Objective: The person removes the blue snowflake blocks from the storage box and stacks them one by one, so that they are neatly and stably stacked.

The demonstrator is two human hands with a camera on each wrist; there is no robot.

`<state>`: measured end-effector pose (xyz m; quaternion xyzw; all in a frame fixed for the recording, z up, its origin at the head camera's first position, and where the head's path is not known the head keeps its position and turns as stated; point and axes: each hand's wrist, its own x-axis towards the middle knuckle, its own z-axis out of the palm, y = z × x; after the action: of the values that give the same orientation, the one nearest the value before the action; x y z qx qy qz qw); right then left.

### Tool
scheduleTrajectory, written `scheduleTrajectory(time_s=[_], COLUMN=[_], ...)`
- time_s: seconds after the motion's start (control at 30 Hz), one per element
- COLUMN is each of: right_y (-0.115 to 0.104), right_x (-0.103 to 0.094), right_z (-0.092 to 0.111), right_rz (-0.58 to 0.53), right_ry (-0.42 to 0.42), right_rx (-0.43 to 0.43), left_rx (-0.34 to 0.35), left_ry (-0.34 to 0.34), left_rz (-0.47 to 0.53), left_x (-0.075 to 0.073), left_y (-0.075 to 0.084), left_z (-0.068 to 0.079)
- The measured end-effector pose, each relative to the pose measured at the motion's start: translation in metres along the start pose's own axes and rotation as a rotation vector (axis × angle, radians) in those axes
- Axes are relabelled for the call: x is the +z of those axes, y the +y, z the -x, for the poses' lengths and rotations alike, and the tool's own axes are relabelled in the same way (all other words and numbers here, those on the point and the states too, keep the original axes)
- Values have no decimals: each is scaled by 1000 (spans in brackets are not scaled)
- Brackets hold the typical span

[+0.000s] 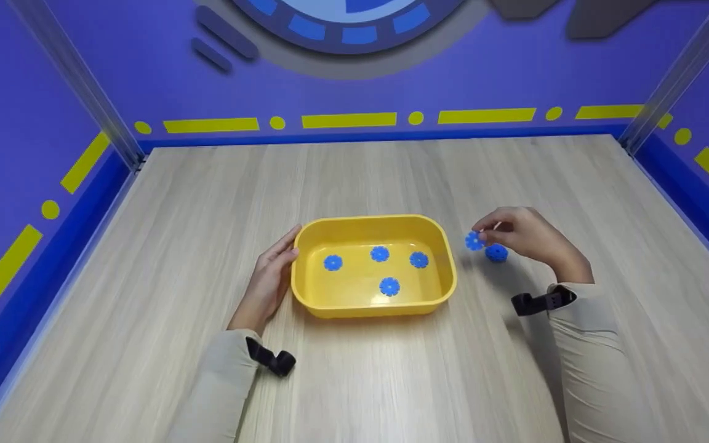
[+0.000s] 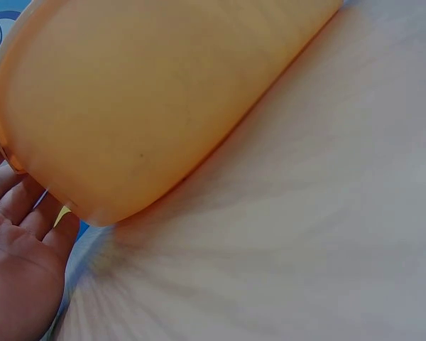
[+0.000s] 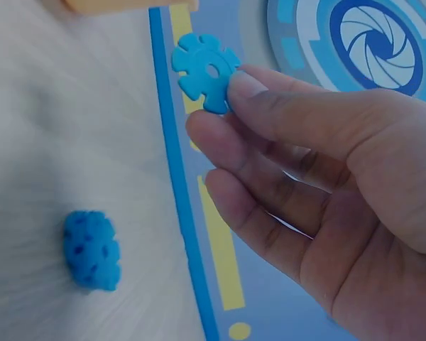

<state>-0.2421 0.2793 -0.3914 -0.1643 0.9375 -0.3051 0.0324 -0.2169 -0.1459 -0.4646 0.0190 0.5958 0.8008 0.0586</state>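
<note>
A yellow plastic basin stands on the table, with several blue notched snowflake discs, one of them a disc near the front, lying apart on its floor. My left hand rests against the basin's left end, fingers fairly straight along the outer wall; the left wrist view shows the fingers beside the orange-looking wall, some tips hidden. Between thumb and index finger, my right hand pinches one blue snowflake disc, tilted above the table right of the basin. Below it sits a stack of blue snowflake discs.
The wood-grain table extends around the basin. Blue-purple panels with yellow marks close off the back and both sides, with metal posts at the rear corners. Each wrist wears a black strap.
</note>
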Motion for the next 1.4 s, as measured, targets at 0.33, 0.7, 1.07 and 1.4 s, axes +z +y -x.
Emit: scheduleTrajectory(time_s=[0.33,0.7,1.07,1.4], right_y=[17,33,40,45], right_x=[0,3,1,0], right_z=[7,11,11,12], right_rz=[-34,-33,-45,-51], right_ry=[-4,-15,-27,-39], right_rx=[75,142,217,241], left_rx=[1,-4,-1,5], left_ry=[-4,-17,-23,-11], left_rz=[0,10,14,0], left_x=[0,0,-1,0], left_y=[-1,-3,-2,0], left_z=[0,0,0,1])
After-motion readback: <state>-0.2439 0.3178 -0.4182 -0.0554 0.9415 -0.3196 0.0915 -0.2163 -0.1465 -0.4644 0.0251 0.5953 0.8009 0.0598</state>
